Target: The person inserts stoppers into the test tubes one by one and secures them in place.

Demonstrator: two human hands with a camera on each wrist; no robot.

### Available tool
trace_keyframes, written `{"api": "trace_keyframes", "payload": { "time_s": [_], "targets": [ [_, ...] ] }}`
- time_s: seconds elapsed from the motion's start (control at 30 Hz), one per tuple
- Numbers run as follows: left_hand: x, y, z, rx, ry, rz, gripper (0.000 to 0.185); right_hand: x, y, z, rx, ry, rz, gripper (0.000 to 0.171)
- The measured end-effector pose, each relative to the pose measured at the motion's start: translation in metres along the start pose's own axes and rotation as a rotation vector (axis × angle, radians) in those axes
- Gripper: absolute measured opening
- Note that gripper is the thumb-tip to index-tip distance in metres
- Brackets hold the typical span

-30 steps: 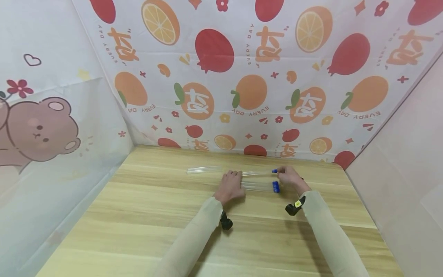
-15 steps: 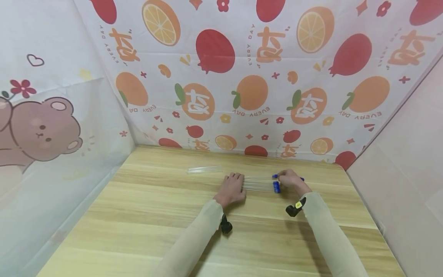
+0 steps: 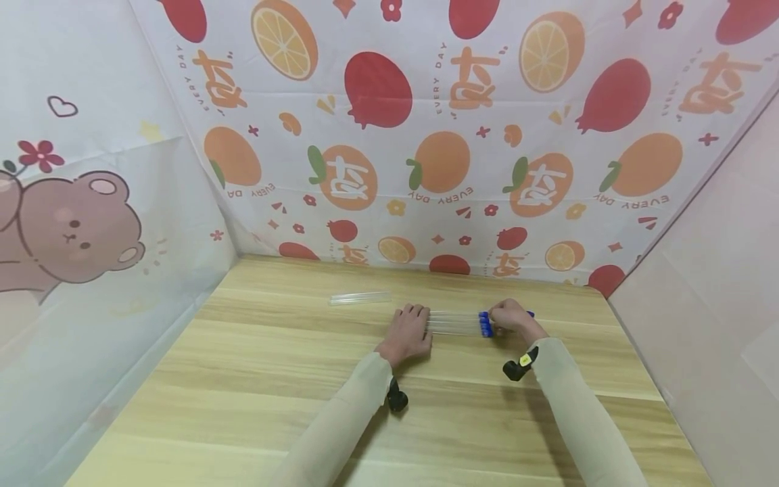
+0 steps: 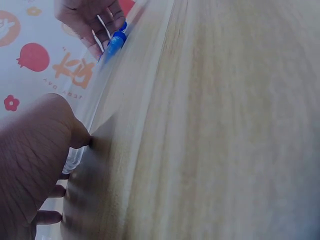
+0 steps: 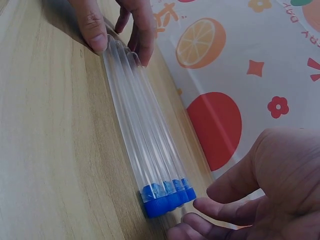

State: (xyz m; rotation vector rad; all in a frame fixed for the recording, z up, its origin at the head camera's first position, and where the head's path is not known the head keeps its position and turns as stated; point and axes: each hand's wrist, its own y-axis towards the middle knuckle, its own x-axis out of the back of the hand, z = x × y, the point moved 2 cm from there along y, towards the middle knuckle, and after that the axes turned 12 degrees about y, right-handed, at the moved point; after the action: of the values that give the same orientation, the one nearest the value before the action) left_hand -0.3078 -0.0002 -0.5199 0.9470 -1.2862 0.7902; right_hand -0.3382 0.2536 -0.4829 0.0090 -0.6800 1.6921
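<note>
Since a second ago, the far tube has joined the row of tubes (image 3: 455,323), lying left-right mid-frame between left hand (image 3: 409,331) and right hand (image 3: 510,316), both open-fingered against the ends.

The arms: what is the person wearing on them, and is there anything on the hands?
Both arms are in long, close-fitting beige sleeves down to the wrists. A small black camera sits under the left wrist; the one at the right wrist bears a yellow mark. The left hand and right hand are bare.
</note>
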Motion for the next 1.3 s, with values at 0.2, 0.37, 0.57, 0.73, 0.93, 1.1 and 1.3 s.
{"api": "trace_keyframes", "payload": {
  "time_s": [0.2,0.37,0.57,0.73,0.93,1.1,1.3],
  "targets": [
    [-0.002,0.001,0.001,0.004,-0.006,0.01,0.048,-0.001,0.001,-0.002,-0.005,0.025,0.003,0.031],
    [0.0,0.0,0.001,0.001,-0.016,0.008,0.047,-0.002,0.001,-0.002,0.005,0.006,0.035,0.054],
    [0.001,-0.002,0.002,-0.003,-0.025,0.005,0.047,-0.002,0.002,0.0,0.024,-0.036,0.048,0.051],
    [0.002,-0.002,0.003,-0.005,-0.031,0.0,0.049,-0.002,0.004,0.0,0.015,-0.042,0.046,0.051],
    [0.003,-0.003,0.003,-0.006,-0.047,0.001,0.052,-0.001,0.006,0.001,0.008,-0.059,0.049,0.052],
    [0.004,-0.002,0.005,-0.008,-0.051,-0.001,0.053,0.0,0.008,0.004,0.008,-0.06,0.036,0.051],
    [0.006,-0.002,0.008,-0.022,-0.092,0.007,0.055,0.003,0.008,0.008,0.025,-0.053,0.035,0.05]
  ]
}}
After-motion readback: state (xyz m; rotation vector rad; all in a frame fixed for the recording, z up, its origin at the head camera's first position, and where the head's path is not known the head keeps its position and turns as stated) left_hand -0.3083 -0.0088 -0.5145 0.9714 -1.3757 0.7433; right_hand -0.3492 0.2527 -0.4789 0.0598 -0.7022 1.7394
